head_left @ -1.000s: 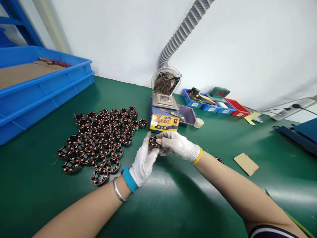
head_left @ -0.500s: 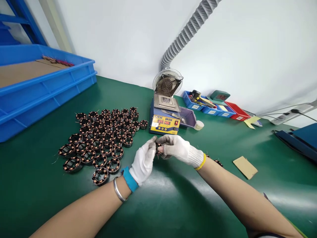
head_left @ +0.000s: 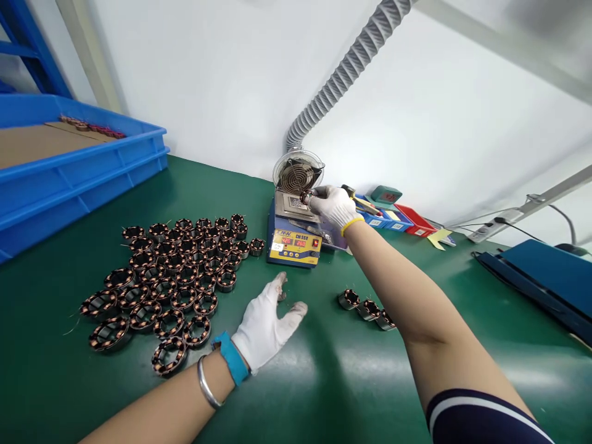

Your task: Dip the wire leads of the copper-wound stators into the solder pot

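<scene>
Gloved in white, my right hand (head_left: pixel 335 205) is closed on a small motor stator (head_left: pixel 306 197) with copper windings. It holds the stator over the metal top of a blue and yellow solder pot (head_left: pixel 296 246) with a red digital display. My left hand (head_left: pixel 266 324), also gloved, has thumb and fingers apart and nothing between them, above the green table (head_left: pixel 287 407). Many wound stators (head_left: pixel 169 324) stand grouped to its left. A short row of stators (head_left: pixel 369 309) sits under my right forearm, partly hidden by it.
A round fan (head_left: pixel 298 176) with a grey duct hose (head_left: pixel 345 80) stands behind the pot. Blue bins, a red bin (head_left: pixel 411 220) and a small clock (head_left: pixel 386 195) lie at back right. A large blue crate (head_left: pixel 83 166) fills the left; a blue case (head_left: pixel 541 277) sits far right.
My hands have parted. The right one has carried the stator forward to the solder pot, while the left has let go, opened and come back nearer me. The camera view has shifted.
</scene>
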A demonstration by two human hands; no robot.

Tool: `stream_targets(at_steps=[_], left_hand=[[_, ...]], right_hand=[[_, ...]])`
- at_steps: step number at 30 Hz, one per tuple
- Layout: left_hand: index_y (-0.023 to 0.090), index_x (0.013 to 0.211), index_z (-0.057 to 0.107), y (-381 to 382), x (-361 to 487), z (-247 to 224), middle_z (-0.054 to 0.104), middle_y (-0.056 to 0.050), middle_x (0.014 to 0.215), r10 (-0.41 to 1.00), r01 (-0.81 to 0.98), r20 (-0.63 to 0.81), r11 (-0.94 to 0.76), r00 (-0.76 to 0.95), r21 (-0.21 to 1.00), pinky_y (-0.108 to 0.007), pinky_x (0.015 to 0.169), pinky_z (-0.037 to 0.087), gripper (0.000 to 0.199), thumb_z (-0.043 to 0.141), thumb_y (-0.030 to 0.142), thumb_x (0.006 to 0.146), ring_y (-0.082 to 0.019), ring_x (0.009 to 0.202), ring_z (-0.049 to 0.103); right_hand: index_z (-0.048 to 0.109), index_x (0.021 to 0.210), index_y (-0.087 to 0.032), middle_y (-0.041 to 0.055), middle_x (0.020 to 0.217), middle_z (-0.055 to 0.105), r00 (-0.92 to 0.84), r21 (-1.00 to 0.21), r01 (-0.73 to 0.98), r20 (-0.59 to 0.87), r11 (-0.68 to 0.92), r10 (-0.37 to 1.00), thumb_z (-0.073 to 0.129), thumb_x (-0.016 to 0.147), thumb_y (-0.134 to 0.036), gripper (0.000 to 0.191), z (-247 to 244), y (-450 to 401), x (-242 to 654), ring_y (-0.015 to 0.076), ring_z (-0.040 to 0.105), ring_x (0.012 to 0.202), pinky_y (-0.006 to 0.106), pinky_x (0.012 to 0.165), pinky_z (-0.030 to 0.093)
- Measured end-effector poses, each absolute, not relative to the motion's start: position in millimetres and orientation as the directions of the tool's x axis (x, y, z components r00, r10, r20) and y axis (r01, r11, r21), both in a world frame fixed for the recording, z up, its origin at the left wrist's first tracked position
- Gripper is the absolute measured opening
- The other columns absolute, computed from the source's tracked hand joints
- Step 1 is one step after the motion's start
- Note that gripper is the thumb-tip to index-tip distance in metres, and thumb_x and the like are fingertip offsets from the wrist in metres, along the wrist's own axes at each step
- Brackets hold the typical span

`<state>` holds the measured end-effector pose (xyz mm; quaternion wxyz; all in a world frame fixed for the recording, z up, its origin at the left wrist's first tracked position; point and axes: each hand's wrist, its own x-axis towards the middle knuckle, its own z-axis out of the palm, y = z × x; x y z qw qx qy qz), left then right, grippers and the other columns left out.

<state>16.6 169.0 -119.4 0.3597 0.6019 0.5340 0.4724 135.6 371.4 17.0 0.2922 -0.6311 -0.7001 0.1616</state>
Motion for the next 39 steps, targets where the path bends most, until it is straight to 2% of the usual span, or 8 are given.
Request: stream_targets(at_steps=[5, 15, 24, 35, 39], left_hand=[[0.010, 0.132, 0.044, 170.3, 17.5, -119.8, 0.062, -0.016, 0.118, 0.983, 0.387, 0.183, -0.167, -0.003, 0.907, -0.042, 0.090, 0.051, 0.067, 0.054, 0.048, 0.077, -0.025, 0.099, 0.062], [0.009, 0.132, 0.046, 172.5, 20.8, -124.4, 0.064, -0.015, 0.115, 0.976, 0.482, 0.216, -0.192, 0.006, 0.855, -0.040, 0.091, 0.052, 0.064, 0.053, 0.044, 0.079, -0.025, 0.101, 0.063], [0.014, 0.131, 0.048, 172.7, 22.1, -127.0, 0.065, -0.012, 0.115, 0.974, 0.502, 0.228, -0.192, -0.011, 0.843, -0.039, 0.090, 0.052, 0.058, 0.056, 0.039, 0.079, -0.023, 0.099, 0.063], [0.012, 0.131, 0.048, 172.9, 21.3, -126.4, 0.065, -0.013, 0.113, 0.976, 0.508, 0.218, -0.188, 0.001, 0.841, -0.040, 0.090, 0.052, 0.059, 0.056, 0.039, 0.079, -0.024, 0.098, 0.063], [0.011, 0.131, 0.048, 172.6, 20.5, -127.2, 0.064, -0.013, 0.113, 0.969, 0.536, 0.248, -0.217, 0.013, 0.816, -0.040, 0.089, 0.053, 0.059, 0.056, 0.038, 0.079, -0.024, 0.097, 0.064]], right_hand=[[0.070, 0.098, -0.020, 0.0049, 0.092, 0.070, -0.034, -0.402, 0.900, 0.316, 0.166, 0.948, 0.068, 0.068, -0.038, 0.034, 10.4, 404.0, 128.3, 0.0228, 0.064, 0.092, 0.031, 0.082, 0.049], [0.069, 0.099, -0.022, 0.0079, 0.100, 0.069, -0.093, -0.253, 0.953, 0.271, 0.164, 0.958, 0.061, 0.072, -0.043, 0.035, 2.1, 410.2, 121.9, 0.0268, 0.063, 0.094, 0.037, 0.081, 0.049], [0.069, 0.100, -0.023, 0.0070, 0.099, 0.069, -0.104, -0.275, 0.943, 0.292, 0.187, 0.951, 0.061, 0.073, -0.042, 0.034, 0.7, 416.9, 125.1, 0.0261, 0.063, 0.095, 0.038, 0.084, 0.049], [0.069, 0.100, -0.019, 0.0091, 0.097, 0.069, -0.076, -0.292, 0.943, 0.273, 0.157, 0.959, 0.063, 0.071, -0.042, 0.038, -1.7, 414.1, 124.1, 0.0255, 0.064, 0.092, 0.036, 0.083, 0.049], [0.070, 0.098, -0.018, 0.0078, 0.092, 0.070, -0.048, -0.359, 0.918, 0.318, 0.167, 0.947, 0.065, 0.070, -0.040, 0.036, 10.1, 406.6, 127.3, 0.0239, 0.064, 0.091, 0.031, 0.080, 0.049]])
